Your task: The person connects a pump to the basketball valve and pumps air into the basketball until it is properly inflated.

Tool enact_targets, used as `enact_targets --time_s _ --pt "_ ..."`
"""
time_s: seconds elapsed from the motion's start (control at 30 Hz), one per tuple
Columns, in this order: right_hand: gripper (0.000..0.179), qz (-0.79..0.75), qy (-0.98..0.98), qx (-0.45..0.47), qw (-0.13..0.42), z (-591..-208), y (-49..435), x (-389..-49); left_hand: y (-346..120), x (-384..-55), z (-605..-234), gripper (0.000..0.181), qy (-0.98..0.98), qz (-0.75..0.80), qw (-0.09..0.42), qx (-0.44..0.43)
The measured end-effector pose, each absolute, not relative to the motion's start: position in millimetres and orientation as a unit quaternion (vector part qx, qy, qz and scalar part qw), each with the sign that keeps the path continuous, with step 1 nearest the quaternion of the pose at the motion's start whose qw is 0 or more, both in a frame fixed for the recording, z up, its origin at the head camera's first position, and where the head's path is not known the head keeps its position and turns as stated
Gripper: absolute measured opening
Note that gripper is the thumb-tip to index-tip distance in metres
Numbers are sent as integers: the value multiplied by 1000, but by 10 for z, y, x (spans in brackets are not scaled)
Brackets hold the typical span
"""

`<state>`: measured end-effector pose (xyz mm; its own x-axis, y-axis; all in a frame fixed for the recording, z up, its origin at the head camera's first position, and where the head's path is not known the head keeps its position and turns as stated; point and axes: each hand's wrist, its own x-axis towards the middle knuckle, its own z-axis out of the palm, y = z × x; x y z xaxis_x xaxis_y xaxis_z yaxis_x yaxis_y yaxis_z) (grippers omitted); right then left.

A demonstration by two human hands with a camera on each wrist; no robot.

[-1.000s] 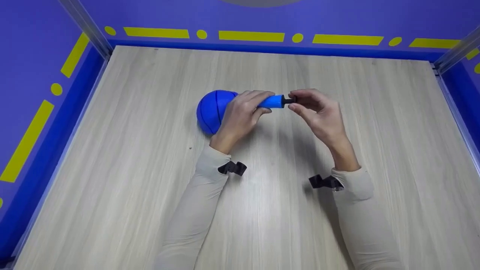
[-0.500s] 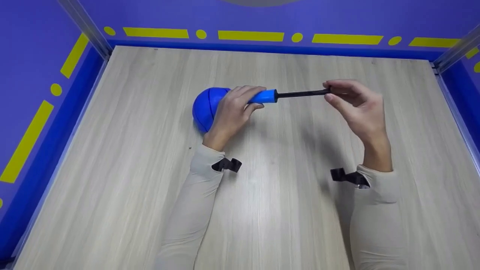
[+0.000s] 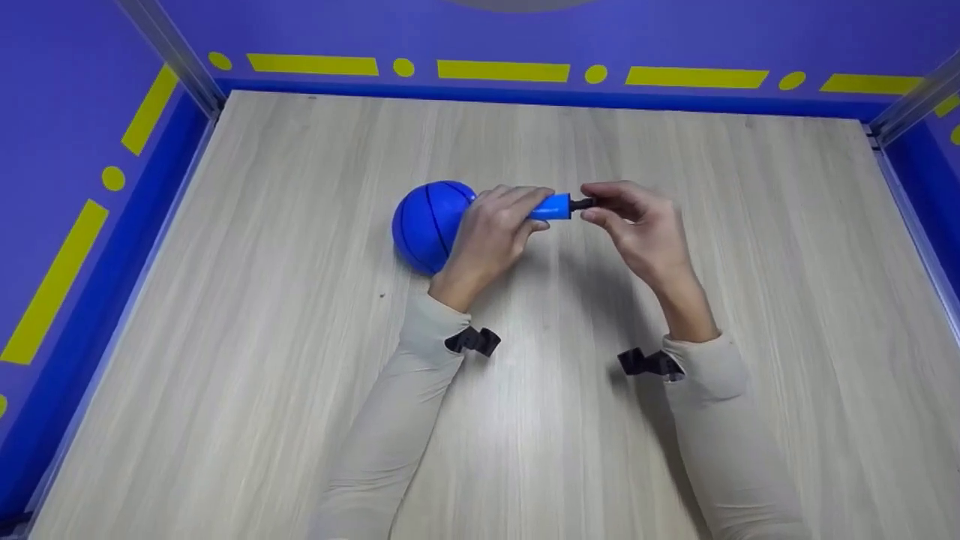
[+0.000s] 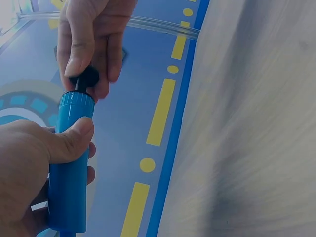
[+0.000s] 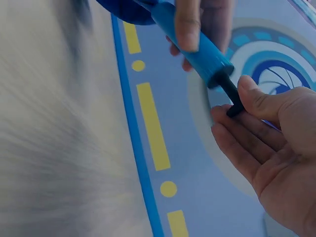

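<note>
1. Head view: a blue hand pump lies crosswise above the wood-grain table. The left hand is clamped round its barrel, back upward, thumb on the near side. The right hand arches opposite, its thumb and fingers pinching the plunger end. A blue ball with black seam lines sits beyond the left hand, partly hidden by it. Both forearms, in beige sleeves, reach in from the lower edge.
2. Left wrist view: this shows the barrel's ribbed collar and the rounded black plunger handle. The left thumb presses along the barrel; the right fingers point downward at the handle.
3. Right wrist view: the right palm is exposed, fingers extended beneath the handle, thumb against it. A circular wall emblem appears behind.
</note>
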<state>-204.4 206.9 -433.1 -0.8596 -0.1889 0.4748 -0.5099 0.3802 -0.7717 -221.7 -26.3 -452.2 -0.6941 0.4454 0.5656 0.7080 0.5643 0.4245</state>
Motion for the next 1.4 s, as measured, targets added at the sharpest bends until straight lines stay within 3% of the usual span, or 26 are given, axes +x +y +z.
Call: enact_targets --time_s 0.4,0.7,1.4 --pt "28 504 -812 248 158 -4230 2230 -2028 -382 -2270 -4469 42 -859 -344 181 -334" --pt "27 605 -740 198 216 -4065 2591 -2007 -466 -2299 -4433 40 -857 -355 199 -317" --pt "27 575 -777 216 139 -4308 2050 -2025 -313 -2203 -4459 39 -862 -330 184 -337"
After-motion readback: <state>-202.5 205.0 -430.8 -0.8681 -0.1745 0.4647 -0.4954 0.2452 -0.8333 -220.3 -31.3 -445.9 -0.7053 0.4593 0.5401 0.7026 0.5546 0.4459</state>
